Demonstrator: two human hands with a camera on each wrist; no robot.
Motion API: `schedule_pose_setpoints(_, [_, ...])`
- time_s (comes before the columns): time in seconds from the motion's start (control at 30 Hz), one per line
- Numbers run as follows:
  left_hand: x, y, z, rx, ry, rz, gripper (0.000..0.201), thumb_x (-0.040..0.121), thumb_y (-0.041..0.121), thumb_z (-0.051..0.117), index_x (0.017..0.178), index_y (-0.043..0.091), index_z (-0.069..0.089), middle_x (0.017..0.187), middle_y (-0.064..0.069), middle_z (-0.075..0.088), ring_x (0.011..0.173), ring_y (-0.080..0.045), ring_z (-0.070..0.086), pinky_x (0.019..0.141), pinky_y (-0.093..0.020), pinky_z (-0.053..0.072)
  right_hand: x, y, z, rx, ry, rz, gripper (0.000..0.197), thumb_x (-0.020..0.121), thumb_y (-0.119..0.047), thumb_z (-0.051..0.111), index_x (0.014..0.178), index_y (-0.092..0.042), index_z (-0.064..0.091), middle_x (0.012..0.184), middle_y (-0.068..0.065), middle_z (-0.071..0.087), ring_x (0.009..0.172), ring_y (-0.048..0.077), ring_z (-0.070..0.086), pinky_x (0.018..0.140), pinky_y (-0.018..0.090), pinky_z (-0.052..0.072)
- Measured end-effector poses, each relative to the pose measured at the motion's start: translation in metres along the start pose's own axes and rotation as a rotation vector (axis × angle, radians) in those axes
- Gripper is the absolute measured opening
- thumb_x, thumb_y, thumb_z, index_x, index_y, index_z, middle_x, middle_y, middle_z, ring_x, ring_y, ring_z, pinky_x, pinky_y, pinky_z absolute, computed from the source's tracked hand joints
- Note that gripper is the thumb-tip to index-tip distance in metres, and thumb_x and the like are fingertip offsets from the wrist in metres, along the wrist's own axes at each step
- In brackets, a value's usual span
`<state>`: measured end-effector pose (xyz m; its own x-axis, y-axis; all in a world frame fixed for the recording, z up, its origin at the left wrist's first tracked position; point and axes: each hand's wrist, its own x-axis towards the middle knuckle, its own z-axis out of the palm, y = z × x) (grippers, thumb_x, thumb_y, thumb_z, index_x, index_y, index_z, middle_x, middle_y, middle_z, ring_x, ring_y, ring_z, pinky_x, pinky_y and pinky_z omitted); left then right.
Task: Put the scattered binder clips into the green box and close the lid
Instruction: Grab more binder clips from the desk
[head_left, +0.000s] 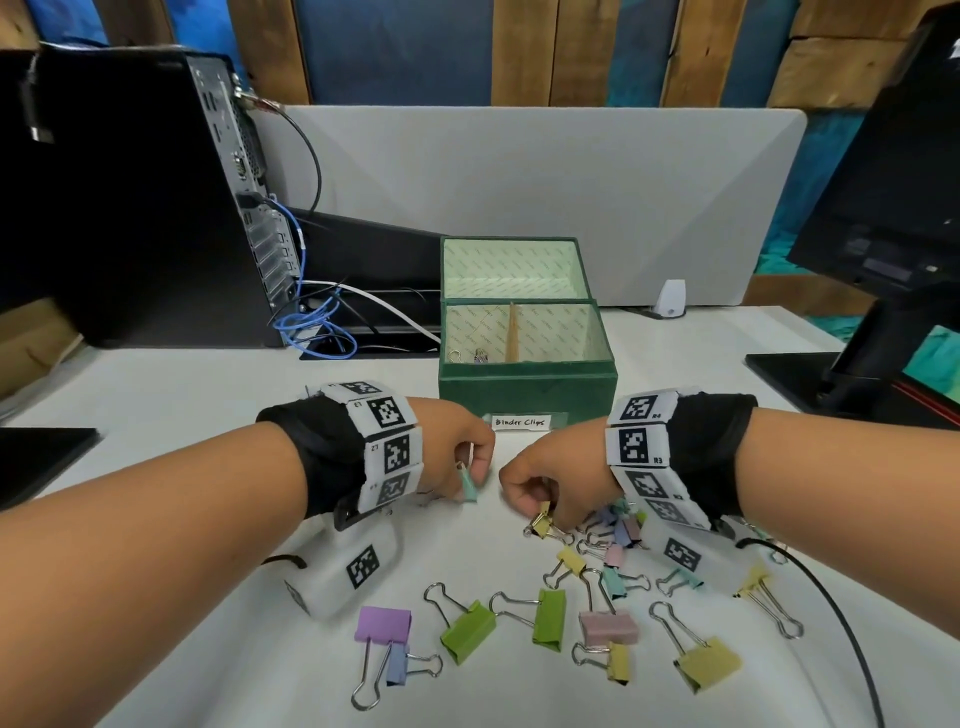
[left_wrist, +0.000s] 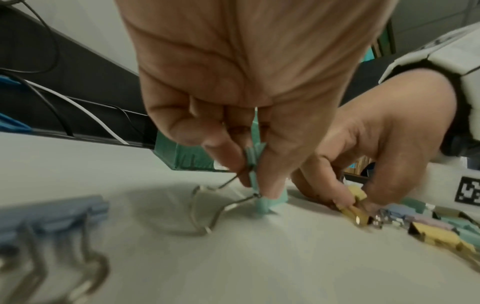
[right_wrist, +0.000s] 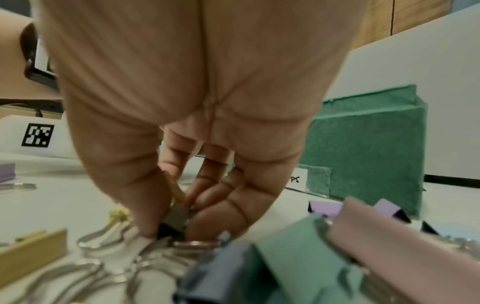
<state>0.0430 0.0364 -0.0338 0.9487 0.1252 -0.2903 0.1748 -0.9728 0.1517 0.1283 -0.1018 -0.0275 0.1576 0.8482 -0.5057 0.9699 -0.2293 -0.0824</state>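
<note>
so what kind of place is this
Probably an office desk: a computer tower with cables at the left, a monitor at the right, and a grey divider panel behind the white desk.

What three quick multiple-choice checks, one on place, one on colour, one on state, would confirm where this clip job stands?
1. Where does the green fabric-covered box stand?
A. beyond both hands
B. beside the person's elbows
C. on the monitor stand

2. What colour is the small binder clip pinched by the left hand?
A. purple
B. mint green
C. pink

3. How is the box's hinged lid?
A. shut
B. removed
C. open, standing upright

Answers: 1 A, it sits past the knuckles of the left hand and the right hand. 2 B, mint shows between fingertips. 3 C, lining faces the camera.
</note>
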Motion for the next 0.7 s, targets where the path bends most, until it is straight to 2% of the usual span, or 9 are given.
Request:
schedule_pose_setpoints(0.13, [0.0,-0.006,-0.02,-0.18,0.161,-0.012,0.018,0.078,0.011,0.068,0.084,0.028,0.063,0.085,0.008,0.068,0.063,-0.005,0.055,0.067,-0.021,0.048,-0.002,0.002,0.001,0.053,0.014,0.001,0.024,0.077,-0.007,0.065,0.086,-0.025,0.052,0.081,-0.005,0.049,0.062,0.009,0.042,0.053,0.018,0.034])
schedule_pose_setpoints(0.27, [0.004,-0.016,-0.054,-0.42,0.377,-0.055,0.019,0.08,0.012,0.07,0.081,0.029,0.061,0.09,0.001,0.07,0.074,-0.012,0.065,0.077,-0.029,0.057,-0.003,0.004,0.001,0.069,0.032,0.012,0.023,0.077,-0.006,0.065,0.085,-0.023,0.053,0.071,-0.009,0.043,0.058,0.006,0.039,0.052,0.018,0.033])
schedule_pose_setpoints(0.33, [0.01,-0.024,-0.065,-0.55,0.492,-0.058,0.021,0.08,0.008,0.069,0.079,0.027,0.061,0.094,-0.006,0.069,0.076,-0.014,0.065,0.073,-0.026,0.058,-0.004,0.005,0.001,0.052,0.053,0.019,0.022,0.077,-0.006,0.065,0.084,-0.023,0.053,0.072,-0.008,0.044,0.057,0.006,0.038,0.052,0.018,0.032])
schedule_pose_setpoints(0.4, [0.017,-0.03,-0.071,-0.661,0.555,-0.053,0.025,0.081,0.002,0.067,0.078,0.026,0.061,0.094,-0.011,0.066,0.075,-0.015,0.065,0.063,-0.015,0.057,-0.004,0.007,0.001,0.041,0.069,0.029,0.021,0.076,-0.006,0.065,0.083,-0.022,0.053,0.072,-0.008,0.044,0.057,0.006,0.038,0.051,0.018,0.032])
schedule_pose_setpoints(0.43, [0.021,-0.031,-0.072,-0.686,0.56,-0.043,0.027,0.081,0.001,0.067,0.079,0.027,0.061,0.094,-0.01,0.065,0.076,-0.015,0.065,0.062,-0.012,0.056,-0.005,0.007,0.001,0.038,0.075,0.033,0.021,0.076,-0.006,0.065,0.083,-0.022,0.053,0.072,-0.008,0.045,0.057,0.005,0.038,0.052,0.018,0.032])
schedule_pose_setpoints(0.57, [0.032,-0.034,-0.067,-0.657,0.493,0.006,0.033,0.085,0.004,0.062,0.093,0.036,0.059,0.099,0.009,0.064,0.093,-0.012,0.066,0.08,-0.02,0.054,-0.007,0.01,0.001,0.013,0.101,0.061,0.018,0.077,-0.008,0.063,0.079,-0.022,0.052,0.081,-0.003,0.051,0.058,0.005,0.038,0.052,0.018,0.033])
schedule_pose_setpoints(0.63, [0.031,-0.037,-0.062,-0.694,0.445,0.008,0.036,0.088,0.005,0.06,0.105,0.036,0.058,0.106,0.013,0.061,0.093,-0.005,0.063,0.074,-0.014,0.054,-0.008,0.012,0.0,0.001,0.106,0.063,0.022,0.078,-0.009,0.064,0.071,-0.023,0.049,0.081,-0.003,0.052,0.058,0.004,0.039,0.052,0.017,0.032])
schedule_pose_setpoints(0.7, [0.024,-0.04,-0.059,-0.681,0.437,-0.005,0.036,0.089,0.008,0.06,0.114,0.034,0.056,0.107,0.013,0.057,0.091,-0.002,0.061,0.064,-0.009,0.052,-0.01,0.014,-0.002,0.018,0.117,0.071,0.021,0.078,-0.009,0.064,0.07,-0.022,0.05,0.078,-0.004,0.052,0.06,0.006,0.042,0.053,0.017,0.034])
